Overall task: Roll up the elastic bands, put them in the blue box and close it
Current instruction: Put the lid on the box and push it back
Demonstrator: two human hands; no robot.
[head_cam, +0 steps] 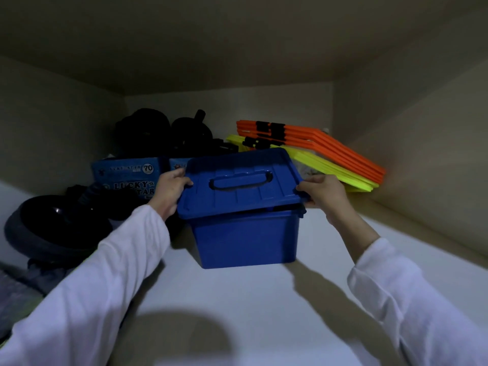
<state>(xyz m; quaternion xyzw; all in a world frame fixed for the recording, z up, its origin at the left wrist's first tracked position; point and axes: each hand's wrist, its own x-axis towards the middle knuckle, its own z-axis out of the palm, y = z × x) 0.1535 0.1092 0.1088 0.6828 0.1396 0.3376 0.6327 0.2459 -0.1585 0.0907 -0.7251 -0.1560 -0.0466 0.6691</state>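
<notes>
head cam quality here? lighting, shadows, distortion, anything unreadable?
Head view: dim, bluish light inside the cupboard; black gear at the back is lost in shadow. Wide-angle bending curves the shelf and walls. A large soft shadow lies at bottom centre. The blue box and both hands read clearly, slightly soft.

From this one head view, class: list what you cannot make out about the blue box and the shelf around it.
- Inside the blue box: hidden by its lid and opaque walls, so no elastic bands show.
- Right latch: covered by the right hand.
- Black items behind: too dark to identify.
- Printed pack: partly hidden by the left hand.
</notes>
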